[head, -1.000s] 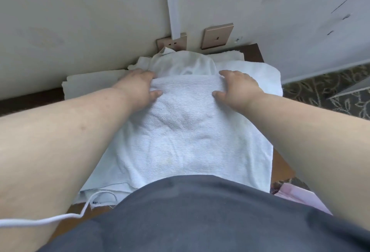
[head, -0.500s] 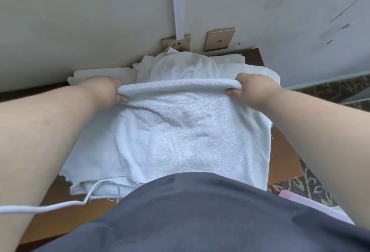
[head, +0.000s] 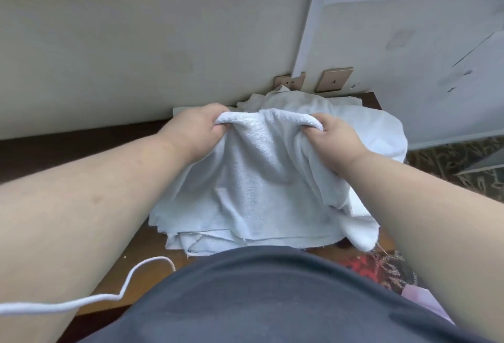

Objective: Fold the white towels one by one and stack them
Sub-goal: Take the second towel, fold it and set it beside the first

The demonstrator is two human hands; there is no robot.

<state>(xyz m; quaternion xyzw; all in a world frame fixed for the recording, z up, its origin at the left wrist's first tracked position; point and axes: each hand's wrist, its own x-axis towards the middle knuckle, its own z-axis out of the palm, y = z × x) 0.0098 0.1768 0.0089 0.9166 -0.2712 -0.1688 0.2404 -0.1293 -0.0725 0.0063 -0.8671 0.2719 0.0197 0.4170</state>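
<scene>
A folded white towel hangs between my two hands above the table. My left hand grips its far left corner and my right hand grips its far right corner. The towel's near edge droops onto a flat stack of white towels at the table's front. Behind my hands lies a loose heap of white towels against the wall.
The dark wooden table runs along a pale wall with two tan socket plates. A white cord crosses my left forearm. Patterned carpet lies to the right, and my dark shirt fills the bottom.
My hands went from pressing the towel flat to pinching its far corners and lifting it off the stack. The view has tilted up and shifted left.
</scene>
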